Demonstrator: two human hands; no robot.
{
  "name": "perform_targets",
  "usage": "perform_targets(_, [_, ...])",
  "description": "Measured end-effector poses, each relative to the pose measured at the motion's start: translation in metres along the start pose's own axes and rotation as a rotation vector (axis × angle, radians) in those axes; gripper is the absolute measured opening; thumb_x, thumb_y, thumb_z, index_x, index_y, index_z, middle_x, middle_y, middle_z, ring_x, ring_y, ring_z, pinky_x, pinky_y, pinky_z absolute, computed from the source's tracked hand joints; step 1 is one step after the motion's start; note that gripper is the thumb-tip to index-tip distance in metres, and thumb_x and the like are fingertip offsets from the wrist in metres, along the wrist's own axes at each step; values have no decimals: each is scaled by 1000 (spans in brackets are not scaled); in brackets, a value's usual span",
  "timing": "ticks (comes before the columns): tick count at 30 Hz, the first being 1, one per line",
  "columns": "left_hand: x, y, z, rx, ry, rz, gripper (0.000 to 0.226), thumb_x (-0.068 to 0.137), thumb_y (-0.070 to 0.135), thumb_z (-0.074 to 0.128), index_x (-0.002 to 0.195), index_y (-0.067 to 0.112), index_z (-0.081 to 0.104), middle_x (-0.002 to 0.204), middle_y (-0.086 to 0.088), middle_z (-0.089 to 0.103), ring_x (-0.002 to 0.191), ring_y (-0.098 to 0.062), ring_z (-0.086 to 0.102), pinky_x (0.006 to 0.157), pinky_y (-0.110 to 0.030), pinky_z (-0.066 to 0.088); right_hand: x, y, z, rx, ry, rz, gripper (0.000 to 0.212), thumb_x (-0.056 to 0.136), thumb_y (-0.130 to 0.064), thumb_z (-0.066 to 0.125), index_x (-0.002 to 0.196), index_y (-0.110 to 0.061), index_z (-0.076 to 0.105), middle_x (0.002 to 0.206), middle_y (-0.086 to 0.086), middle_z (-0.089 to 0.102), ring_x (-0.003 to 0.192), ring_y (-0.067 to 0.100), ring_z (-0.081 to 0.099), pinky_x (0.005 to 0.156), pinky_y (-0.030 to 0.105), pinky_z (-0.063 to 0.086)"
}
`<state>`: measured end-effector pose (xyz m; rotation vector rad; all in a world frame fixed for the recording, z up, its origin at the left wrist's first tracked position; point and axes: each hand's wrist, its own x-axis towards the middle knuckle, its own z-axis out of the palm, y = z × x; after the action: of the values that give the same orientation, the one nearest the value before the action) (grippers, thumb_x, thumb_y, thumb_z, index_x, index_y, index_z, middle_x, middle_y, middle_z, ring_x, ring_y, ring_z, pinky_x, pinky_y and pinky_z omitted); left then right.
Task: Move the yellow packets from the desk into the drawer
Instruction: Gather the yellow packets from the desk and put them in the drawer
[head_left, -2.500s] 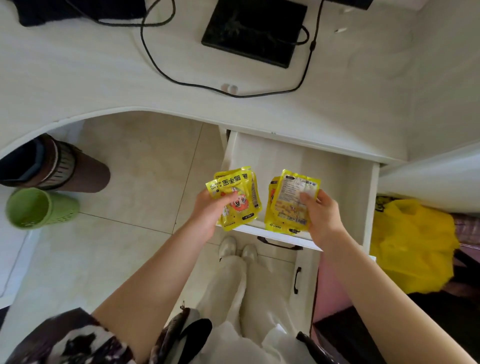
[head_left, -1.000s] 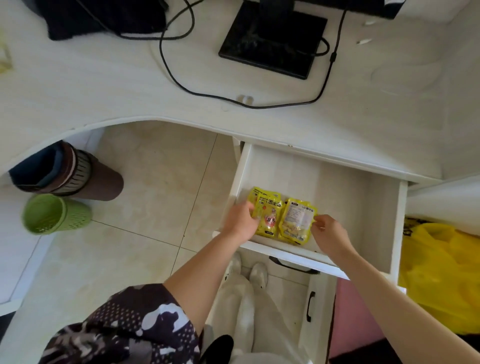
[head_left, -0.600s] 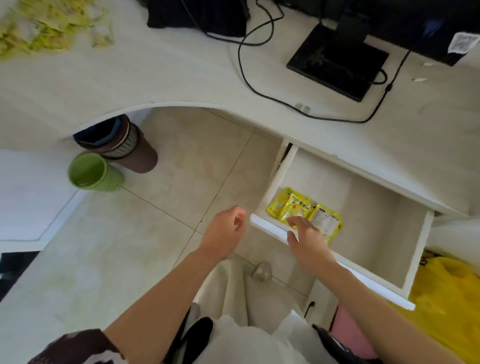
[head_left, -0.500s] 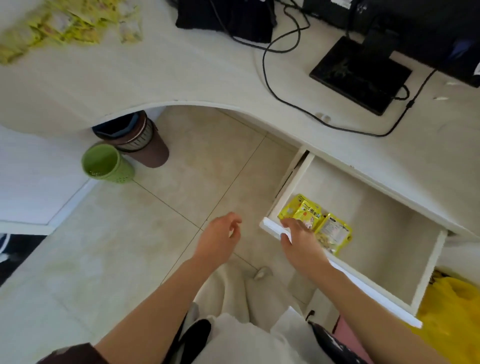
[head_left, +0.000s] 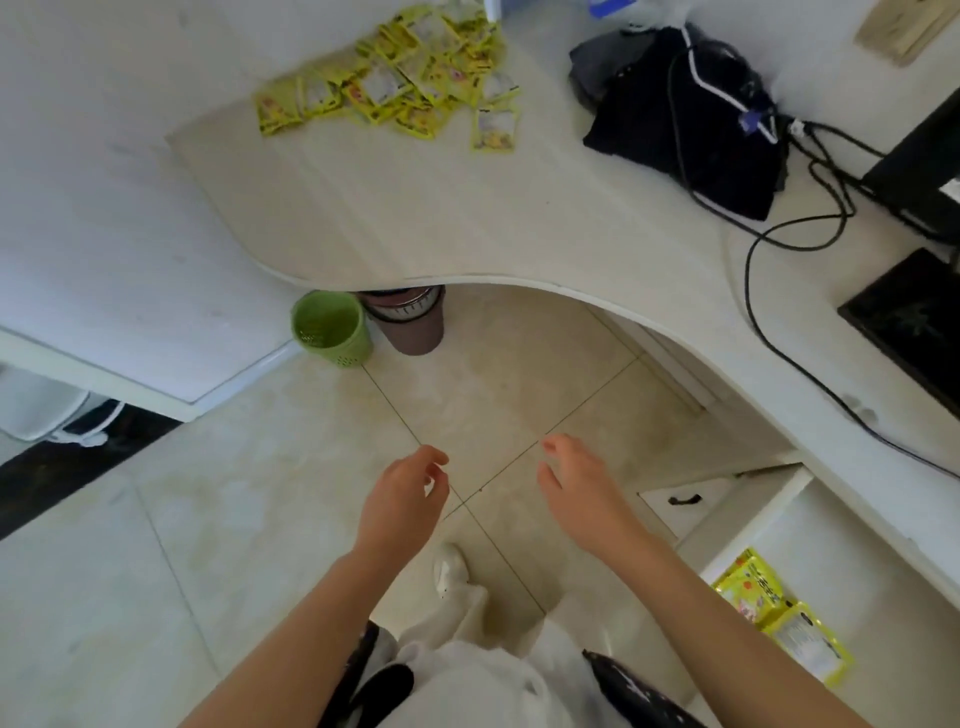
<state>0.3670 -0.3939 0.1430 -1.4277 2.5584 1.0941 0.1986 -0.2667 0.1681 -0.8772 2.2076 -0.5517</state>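
A heap of several yellow packets (head_left: 400, 85) lies on the far left part of the pale curved desk (head_left: 441, 218). At the lower right the white drawer (head_left: 852, 566) stands pulled out, with a few yellow packets (head_left: 779, 621) lying flat at its near-left corner. My left hand (head_left: 402, 501) and my right hand (head_left: 579, 483) hover over the tiled floor, both empty with fingers apart and loosely curled. Both hands are left of the drawer and well short of the heap.
A black bag (head_left: 685, 114) with cables and a black monitor base (head_left: 909, 317) sit on the desk's right side. A green bin (head_left: 330, 327) and a brown bin (head_left: 410, 322) stand under the desk edge. My white shoe (head_left: 449, 569) is on the floor below my hands.
Both hands set their packets down in the drawer and let go. They have since drawn out to the left over the floor, and my view has swung left onto the desk heap.
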Motion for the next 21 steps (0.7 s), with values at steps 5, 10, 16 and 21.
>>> perform_targets(5, [55,-25,-52,-19,75,-22,19,94,23,53,111,24,61,96,7,66,93,-10,59,80,-26,48,59,-54,7,-29,-8,-42,39,98,-23,42,136,-11,44,136,5,49,124,20,47,102,31,36])
perform_targets(10, [113,-33,-91,3,131,-30,20,94,23,53,113,23,60,97,7,65,93,-10,58,79,-24,46,122,-95,-1,-36,-4,-80,40,97,-23,43,135,-10,45,136,6,52,123,21,49,100,31,38])
perform_targets(16, [196,-23,-125,-33,184,-60,18,92,23,55,109,21,63,94,5,67,93,-14,62,81,-30,50,209,-133,-34,-63,0,-121,36,96,-21,43,131,-11,48,130,7,54,120,22,52,97,33,42])
perform_targets(21, [262,-2,-147,-63,204,-109,17,92,21,55,108,23,62,92,7,66,91,-13,61,80,-33,51,278,-156,-74,-128,-37,-182,37,98,-25,43,133,-14,46,131,4,54,120,20,51,100,34,43])
